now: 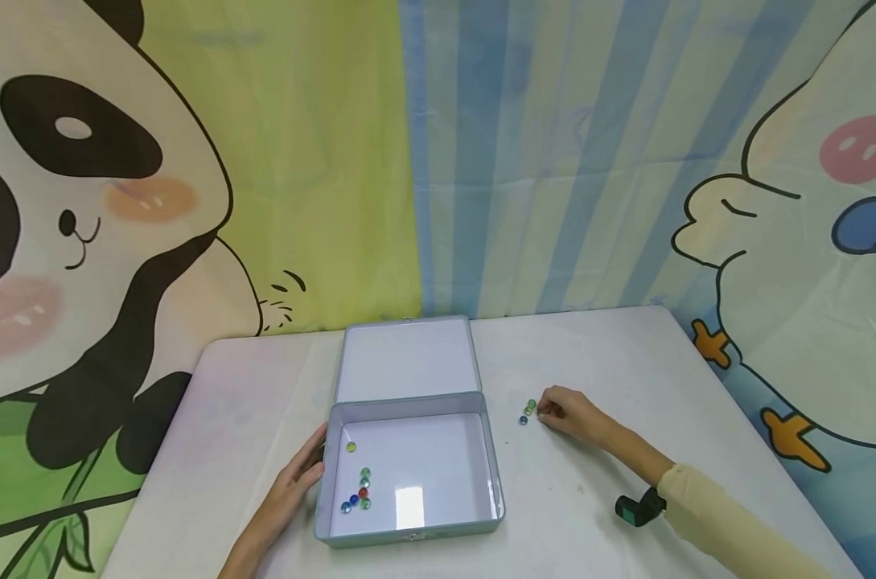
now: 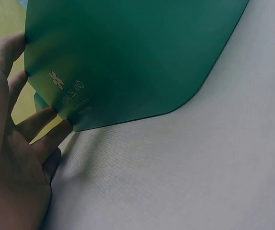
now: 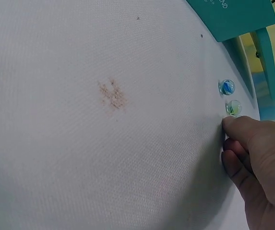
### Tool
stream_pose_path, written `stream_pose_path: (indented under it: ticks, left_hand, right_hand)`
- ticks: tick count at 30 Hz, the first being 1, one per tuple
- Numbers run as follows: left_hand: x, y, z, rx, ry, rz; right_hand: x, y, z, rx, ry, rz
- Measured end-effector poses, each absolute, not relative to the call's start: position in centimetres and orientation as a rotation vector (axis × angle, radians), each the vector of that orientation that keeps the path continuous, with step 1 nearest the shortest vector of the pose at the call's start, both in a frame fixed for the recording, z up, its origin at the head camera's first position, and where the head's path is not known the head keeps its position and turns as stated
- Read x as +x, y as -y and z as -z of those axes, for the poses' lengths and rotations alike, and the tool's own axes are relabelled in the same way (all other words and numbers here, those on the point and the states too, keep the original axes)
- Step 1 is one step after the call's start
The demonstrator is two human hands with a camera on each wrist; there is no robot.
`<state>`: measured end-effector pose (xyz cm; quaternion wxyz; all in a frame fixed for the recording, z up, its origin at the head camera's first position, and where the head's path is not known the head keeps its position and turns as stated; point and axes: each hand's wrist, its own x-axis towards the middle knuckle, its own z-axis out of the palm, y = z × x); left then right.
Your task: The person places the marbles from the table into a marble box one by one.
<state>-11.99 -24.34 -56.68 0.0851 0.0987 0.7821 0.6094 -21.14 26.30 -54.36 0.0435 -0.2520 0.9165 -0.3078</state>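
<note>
An open, shallow green tin box (image 1: 499, 482) with a pale inside stands on the table, its lid (image 1: 409, 362) folded back. Several glass marbles lie in its left part, among them a red marble (image 1: 363, 493) and a yellow-green marble (image 1: 351, 446). My left hand (image 1: 293, 482) rests its spread fingers (image 2: 43, 122) against the box's left wall. Right of the box, my right hand (image 1: 571, 414) has curled fingers right at a small group of marbles. A blue marble (image 3: 227, 87) and a clear green marble (image 3: 233, 107) show beside its fingertips; whether it pinches one I cannot tell.
A white cloth covers the table (image 1: 597, 346). A brownish speckled mark (image 3: 112, 95) shows on it. Behind hangs a printed curtain (image 1: 322, 161) with cartoon animals. A dark device (image 1: 640, 508) is strapped at the right wrist, by a cream sleeve (image 1: 727, 523).
</note>
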Motion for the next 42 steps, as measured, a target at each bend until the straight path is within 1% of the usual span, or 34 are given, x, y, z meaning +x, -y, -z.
stream_pose_path:
  ticks: [7,22,35,42]
  left_hand:
    - [-12.0,24.4,56.5,0.327,-2.318,-1.84]
    - [-11.9,24.3,56.7,0.284,-2.312,-1.83]
    - [-12.0,24.4,56.6,0.271,-2.325,-1.831]
    - [-12.0,24.4,56.6,0.279,-2.338,-1.837]
  right_hand:
    - [-21.3,-26.2,54.3,-0.796,-2.82,0.942]
    - [-20.8,-26.4,54.4,-0.802,-2.815,0.935]
    - [-20.2,-25.2,50.8,-0.938,-2.716,1.083]
    - [-19.9,-23.7,48.6,-1.077,-2.65,1.184]
